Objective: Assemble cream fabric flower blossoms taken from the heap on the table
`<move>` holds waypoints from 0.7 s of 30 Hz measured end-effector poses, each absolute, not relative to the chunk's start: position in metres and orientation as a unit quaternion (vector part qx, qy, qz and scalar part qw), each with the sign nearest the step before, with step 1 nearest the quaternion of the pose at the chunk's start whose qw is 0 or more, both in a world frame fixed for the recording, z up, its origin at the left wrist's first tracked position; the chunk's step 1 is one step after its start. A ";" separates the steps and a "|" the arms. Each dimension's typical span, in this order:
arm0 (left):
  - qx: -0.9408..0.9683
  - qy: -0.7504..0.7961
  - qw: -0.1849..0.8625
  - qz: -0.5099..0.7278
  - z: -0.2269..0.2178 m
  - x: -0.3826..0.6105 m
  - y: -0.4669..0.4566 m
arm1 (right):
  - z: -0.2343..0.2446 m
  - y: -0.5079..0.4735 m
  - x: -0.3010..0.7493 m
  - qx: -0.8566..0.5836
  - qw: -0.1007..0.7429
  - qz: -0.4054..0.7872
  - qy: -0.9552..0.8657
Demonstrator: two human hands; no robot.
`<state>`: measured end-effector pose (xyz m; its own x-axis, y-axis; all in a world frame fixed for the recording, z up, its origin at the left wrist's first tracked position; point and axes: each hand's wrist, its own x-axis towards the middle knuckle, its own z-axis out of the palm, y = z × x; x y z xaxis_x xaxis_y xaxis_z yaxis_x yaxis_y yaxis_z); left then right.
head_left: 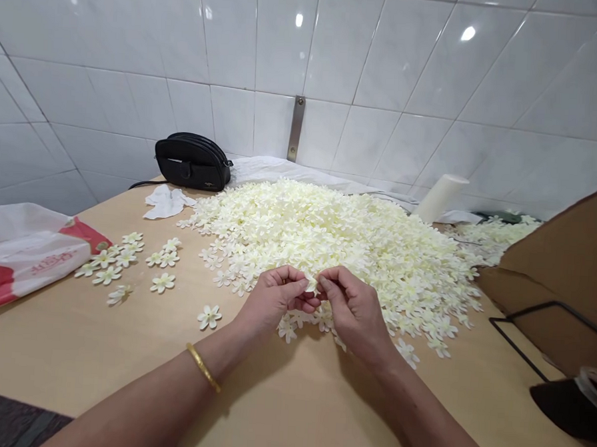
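Both forearms enter from the bottom edge over the table [279, 402] and converge toward the middle; the left wrist carries a bangle [203, 367]. At lower right stands a dark cup [564, 405], with a wire frame [564, 305] just behind it. The left hand [281, 294] and right hand [357, 310] meet at the near edge of the flower pile [328, 232], wrists slightly raised, backs of the hands outward, fingers curled inward. Each hand is closed in a pinch, thumb against index finger, with the fingertips of the two hands almost touching. Between them they grasp one small, pale flower [312, 283], partly covered by the fingers. To the left, a single flower [209, 317] lies apart on the table, and a loose group [125, 258] lies near the bag [31, 256]. The bag is white and red and bears red print; the characters are too distorted to read. A carton [559, 257] leans in at right, its visible face plain brown. Beyond are a crumpled tissue [166, 202], a black pouch [194, 163] with a small metallic emblem, illegible at this size, and a tilted white roll [440, 199]. A metal bracket [296, 129] is fixed to the tiled wall [282, 56].
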<state>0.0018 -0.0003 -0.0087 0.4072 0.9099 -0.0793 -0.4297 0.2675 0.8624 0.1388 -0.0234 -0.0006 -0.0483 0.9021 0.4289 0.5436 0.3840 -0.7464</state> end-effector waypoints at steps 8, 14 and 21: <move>0.494 0.338 0.657 0.458 -0.005 0.002 -0.003 | 0.006 -0.024 0.142 -0.490 0.459 0.308 -0.674; 0.511 0.357 0.641 0.448 -0.001 0.003 -0.005 | 0.006 -0.024 0.142 -0.495 0.464 0.304 -0.668; 0.517 0.312 0.678 0.421 -0.001 0.000 -0.006 | 0.008 -0.027 0.140 -0.492 0.407 0.294 -0.711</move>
<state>0.0001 -0.0061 -0.0007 0.4521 0.8919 0.0124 -0.2481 0.1124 0.9622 0.1402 -0.0265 0.0085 -0.1855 0.9392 0.2891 0.4603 0.3429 -0.8188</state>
